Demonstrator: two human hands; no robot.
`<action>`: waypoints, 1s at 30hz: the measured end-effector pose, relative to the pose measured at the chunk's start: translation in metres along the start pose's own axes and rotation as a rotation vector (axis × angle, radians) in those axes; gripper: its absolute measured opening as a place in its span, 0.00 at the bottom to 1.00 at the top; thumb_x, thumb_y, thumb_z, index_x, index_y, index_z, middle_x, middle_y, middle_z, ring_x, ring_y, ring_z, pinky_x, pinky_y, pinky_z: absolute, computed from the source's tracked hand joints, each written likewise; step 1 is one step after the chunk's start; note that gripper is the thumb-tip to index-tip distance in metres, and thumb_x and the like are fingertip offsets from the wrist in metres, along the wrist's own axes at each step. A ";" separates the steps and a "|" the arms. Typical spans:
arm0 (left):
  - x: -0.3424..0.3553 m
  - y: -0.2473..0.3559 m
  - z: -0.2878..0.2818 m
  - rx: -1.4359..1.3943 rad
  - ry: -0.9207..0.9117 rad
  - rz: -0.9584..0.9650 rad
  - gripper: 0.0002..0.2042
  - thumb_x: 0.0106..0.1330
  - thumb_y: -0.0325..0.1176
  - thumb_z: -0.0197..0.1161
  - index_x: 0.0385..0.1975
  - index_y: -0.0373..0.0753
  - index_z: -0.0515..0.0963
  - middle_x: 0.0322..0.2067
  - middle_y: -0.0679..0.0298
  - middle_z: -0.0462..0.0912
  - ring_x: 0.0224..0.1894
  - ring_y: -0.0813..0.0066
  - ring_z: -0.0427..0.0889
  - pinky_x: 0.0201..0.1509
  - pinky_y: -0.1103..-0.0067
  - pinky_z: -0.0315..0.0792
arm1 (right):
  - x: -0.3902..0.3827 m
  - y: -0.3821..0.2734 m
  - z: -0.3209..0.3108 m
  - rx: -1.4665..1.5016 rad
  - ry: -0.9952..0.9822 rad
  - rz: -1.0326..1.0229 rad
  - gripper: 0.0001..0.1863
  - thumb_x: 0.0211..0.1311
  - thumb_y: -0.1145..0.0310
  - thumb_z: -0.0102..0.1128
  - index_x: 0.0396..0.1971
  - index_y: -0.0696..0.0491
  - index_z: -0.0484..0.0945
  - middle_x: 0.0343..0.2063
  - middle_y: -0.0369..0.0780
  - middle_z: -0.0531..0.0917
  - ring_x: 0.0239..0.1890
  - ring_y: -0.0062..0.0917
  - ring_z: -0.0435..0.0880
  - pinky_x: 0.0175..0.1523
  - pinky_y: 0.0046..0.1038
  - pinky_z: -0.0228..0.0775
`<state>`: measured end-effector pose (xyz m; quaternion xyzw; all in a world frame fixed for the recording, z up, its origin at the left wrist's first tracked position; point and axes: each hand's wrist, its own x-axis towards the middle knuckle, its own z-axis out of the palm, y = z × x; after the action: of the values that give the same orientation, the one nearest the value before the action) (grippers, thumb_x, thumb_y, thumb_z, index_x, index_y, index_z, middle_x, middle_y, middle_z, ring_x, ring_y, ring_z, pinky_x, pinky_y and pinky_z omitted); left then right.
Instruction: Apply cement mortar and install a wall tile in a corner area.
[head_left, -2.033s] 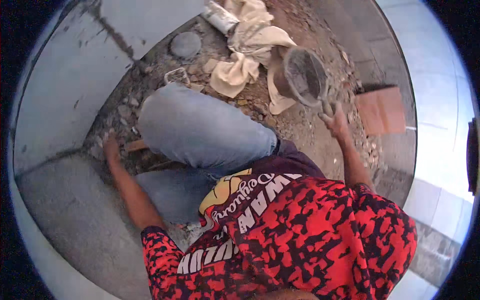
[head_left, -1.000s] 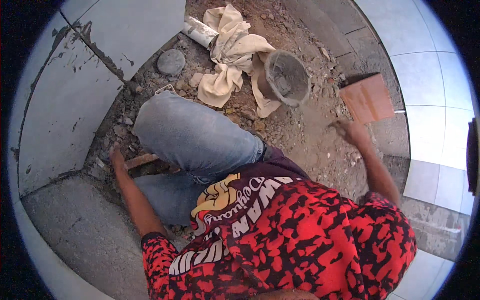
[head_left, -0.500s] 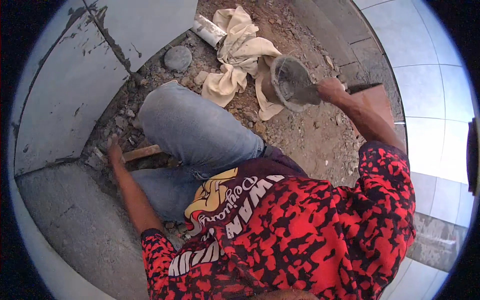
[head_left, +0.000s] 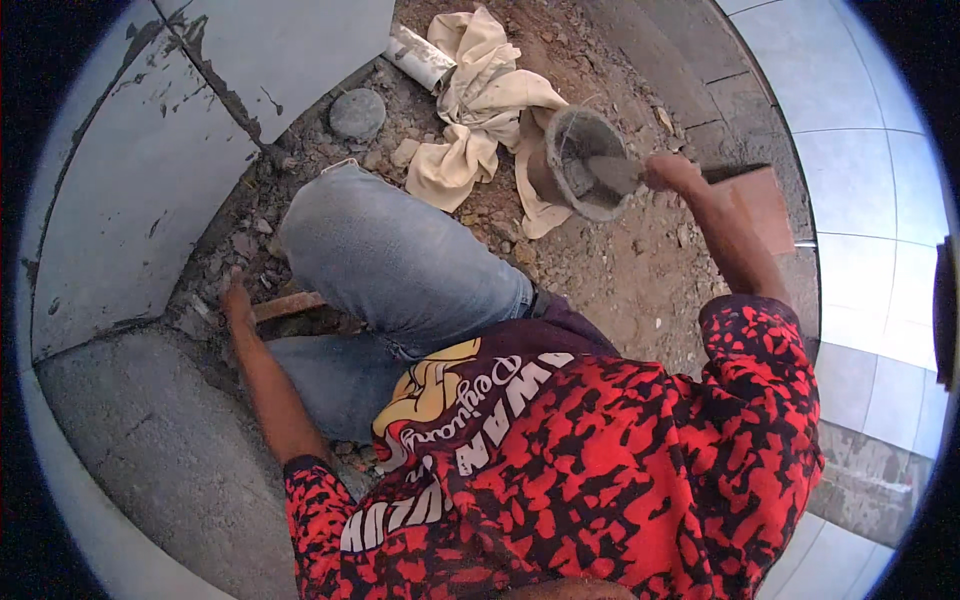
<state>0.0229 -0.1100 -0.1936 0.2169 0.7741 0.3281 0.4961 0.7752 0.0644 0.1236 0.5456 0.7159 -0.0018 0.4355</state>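
Since a second ago, the right hand (head_left: 674, 174) has been brought from over the bare soil to the rim of the bucket (head_left: 547, 178), and a trowel (head_left: 615, 174) has been put with its blade inside. At the left, the view is filled by large grey-white tiles (head_left: 140, 200), smeared with dark mortar-like streaks along the joint, and below them by a rough grey slab (head_left: 170, 430). Between these and the pale tiled floor (head_left: 850, 180) at the right, a strip of ground (head_left: 620, 290) is covered with soil and rubble. A red and black patterned shirt (head_left: 620, 450) is worn by the person, with faded jeans (head_left: 400, 245); one knee is bent over the rubble. Beyond the knee, a crumpled cream cloth (head_left: 475, 95) is spread, touched by the bucket at one side and by a white pipe (head_left: 420, 60) at the other. The bucket is tilted, its mouth turned toward the right hand, and grey residue is seen on its inner wall. A reddish tile (head_left: 762, 210) is partly hidden by the right forearm. Near the pipe, a round grey disc (head_left: 357, 114) is set in the rubble. The trowel is gripped by the right hand, closed around its handle end. The left hand (head_left: 237, 300) is lowered to the rubble, just beside a brown bar (head_left: 288, 305); whether anything is grasped by it cannot be told.
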 end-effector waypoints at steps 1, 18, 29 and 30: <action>0.003 -0.003 -0.001 -0.131 0.027 -0.110 0.29 0.60 0.50 0.48 0.55 0.36 0.59 0.53 0.53 0.63 0.53 0.60 0.64 0.54 0.68 0.58 | 0.006 0.004 0.000 0.070 -0.080 -0.067 0.10 0.45 0.66 0.51 0.24 0.56 0.77 0.24 0.45 0.79 0.26 0.35 0.78 0.29 0.34 0.69; -0.047 0.028 0.008 -0.028 0.200 0.036 0.32 0.57 0.52 0.52 0.54 0.32 0.61 0.54 0.51 0.63 0.56 0.58 0.62 0.55 0.66 0.57 | -0.017 0.006 -0.016 1.108 -0.559 0.007 0.17 0.47 0.53 0.55 0.28 0.53 0.75 0.17 0.37 0.76 0.14 0.22 0.71 0.19 0.26 0.63; -0.028 0.000 -0.005 0.362 0.221 0.136 0.31 0.58 0.51 0.52 0.55 0.33 0.59 0.55 0.53 0.62 0.56 0.59 0.61 0.55 0.67 0.57 | 0.018 0.000 -0.021 0.136 -0.353 0.027 0.14 0.46 0.59 0.54 0.19 0.55 0.77 0.16 0.40 0.77 0.20 0.27 0.75 0.26 0.32 0.68; -0.031 0.000 -0.003 0.097 0.214 0.150 0.30 0.58 0.50 0.52 0.55 0.34 0.60 0.54 0.53 0.62 0.56 0.59 0.61 0.55 0.67 0.57 | 0.017 -0.001 -0.014 0.080 -0.297 0.081 0.14 0.46 0.59 0.52 0.22 0.56 0.77 0.19 0.42 0.79 0.23 0.32 0.78 0.28 0.35 0.69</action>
<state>0.0327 -0.1312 -0.1734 0.2616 0.8191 0.3478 0.3738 0.7657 0.0842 0.1211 0.5848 0.6203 -0.0934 0.5143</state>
